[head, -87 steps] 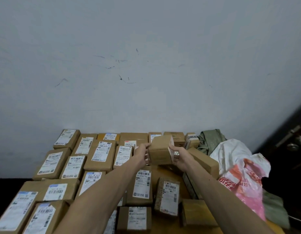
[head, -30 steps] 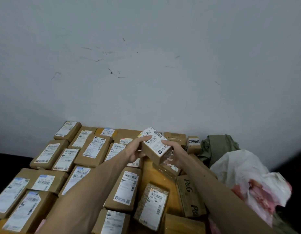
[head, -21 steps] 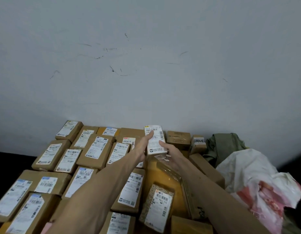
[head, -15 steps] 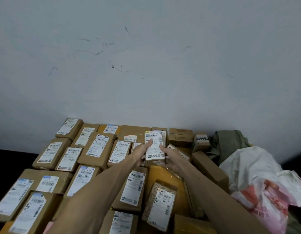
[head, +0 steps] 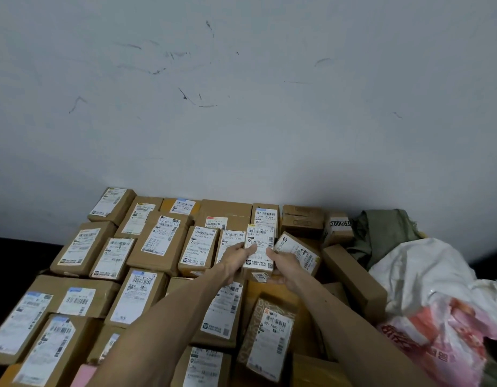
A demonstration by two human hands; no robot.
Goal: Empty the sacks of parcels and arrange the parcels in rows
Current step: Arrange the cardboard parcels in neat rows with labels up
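Note:
A small cardboard parcel (head: 260, 244) with a white shipping label facing up lies among the rows of brown parcels (head: 160, 244) near the wall. My left hand (head: 235, 256) holds its left edge, thumb on the label. My right hand (head: 283, 265) grips its right edge from the near side. The parcel sits between a labelled box (head: 197, 248) on the left and a tilted labelled box (head: 299, 251) on the right. A white and pink sack (head: 426, 297) lies at the right.
A white wall rises right behind the back row. A long brown box (head: 353, 277) lies diagonally beside the sack. A green cloth sack (head: 381, 233) is bunched at the back right. A parcel in patterned wrap (head: 269, 331) sits near my right forearm. Dark floor shows at the left.
Both hands turned the small parcel label-up and lowered it away from me into the row near the wall. The view shifted slightly.

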